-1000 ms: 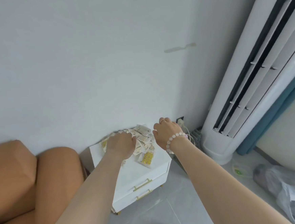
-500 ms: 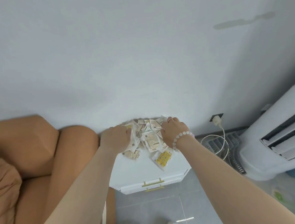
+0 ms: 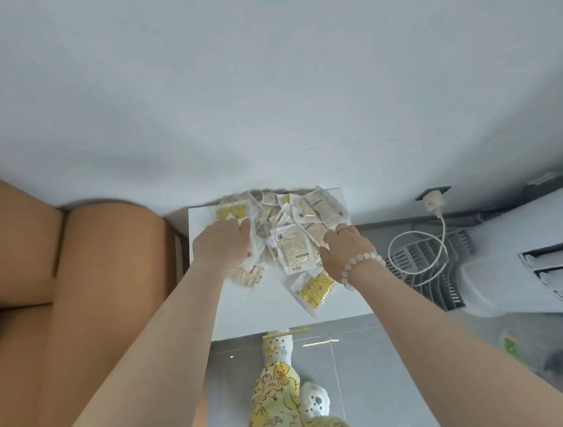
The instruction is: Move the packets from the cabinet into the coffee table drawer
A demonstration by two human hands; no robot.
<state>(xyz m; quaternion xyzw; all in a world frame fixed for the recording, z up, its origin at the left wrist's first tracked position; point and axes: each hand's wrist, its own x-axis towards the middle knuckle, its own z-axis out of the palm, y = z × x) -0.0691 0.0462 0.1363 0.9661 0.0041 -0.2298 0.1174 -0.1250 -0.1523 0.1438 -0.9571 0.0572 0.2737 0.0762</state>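
Dozens of small packets [image 3: 288,229] heaped at the back of the white cabinet [image 3: 247,312] top, pile pushed up against the wall [image 3: 264,96]. Left hand [image 3: 223,243] on the left side of the heap, knuckles up, fingers curled down into the packets and gripping them, tips hidden in the pile. Right hand [image 3: 347,255] on the right side of the heap, fingers bent over the packets there, thumb stuck out leftward against a clear packet; fingertips mostly hidden, a ring [image 3: 341,229] shows on one finger, bead bracelet [image 3: 358,266] on the wrist. The heap sits between the two hands. One yellow packet [image 3: 314,290] lies apart from the heap, toward the front, just beside the right wrist and near the cabinet's right edge. A few loose packets also under the left wrist. Front half of the cabinet top is bare white. Tan sofa [image 3: 75,263] just beside the cabinet on the left; on the right, grey floor [image 3: 352,359] with a coiled white cable [image 3: 421,256]. Both forearms reach forward and converge on the heap, wrists roughly level.
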